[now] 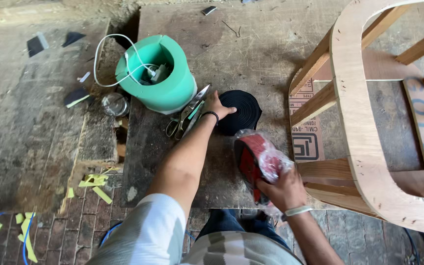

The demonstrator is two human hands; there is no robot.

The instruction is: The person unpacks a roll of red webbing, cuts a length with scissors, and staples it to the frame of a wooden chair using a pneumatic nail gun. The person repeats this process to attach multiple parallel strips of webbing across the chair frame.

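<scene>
Single head-worn view, looking steeply down from above, close over both outstretched arms, workboard (251, 54) filling the frame ahead

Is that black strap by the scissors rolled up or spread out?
Rolled up. The black strap lies as a tight round coil on the board, the left hand resting on its edge.

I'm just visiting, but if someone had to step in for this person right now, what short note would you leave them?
Left hand: reaching forward, resting on the black roll of webbing that lies on the wooden board.
Right hand: gripping a red roll wrapped in clear plastic, held upright beside the wooden chair frame.
Nearby: scissors lie just left of the left hand, next to a green tub with a white cable in it.
Done: both rolls are in hand.
Left: the red roll is still in its wrap; no webbing shows on the frame yet.
</scene>
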